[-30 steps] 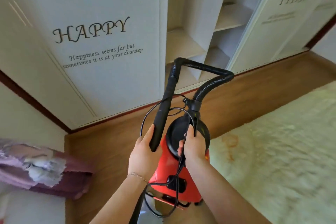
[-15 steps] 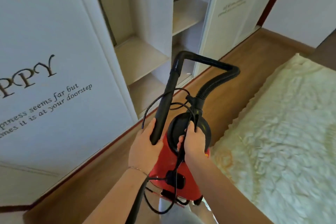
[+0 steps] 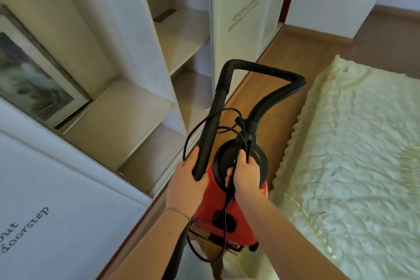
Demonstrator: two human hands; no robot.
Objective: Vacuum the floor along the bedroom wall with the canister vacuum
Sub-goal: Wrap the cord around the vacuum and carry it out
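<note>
Left hand (image 3: 185, 185) clasping wand (image 3: 210, 129), right hand (image 3: 246, 176) gripping canister vacuum (image 3: 227, 209), between wardrobe (image 3: 145, 88) and bed edge (image 3: 293, 134).

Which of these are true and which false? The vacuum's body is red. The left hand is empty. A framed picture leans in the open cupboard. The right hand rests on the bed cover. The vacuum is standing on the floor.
1. The vacuum's body is red. True.
2. The left hand is empty. False: it grips the lower end of the black wand.
3. A framed picture leans in the open cupboard. True.
4. The right hand rests on the bed cover. False: it holds the black top of the vacuum along with the cord.
5. The vacuum is standing on the floor. False: it appears carried in both hands above the floor.
</note>
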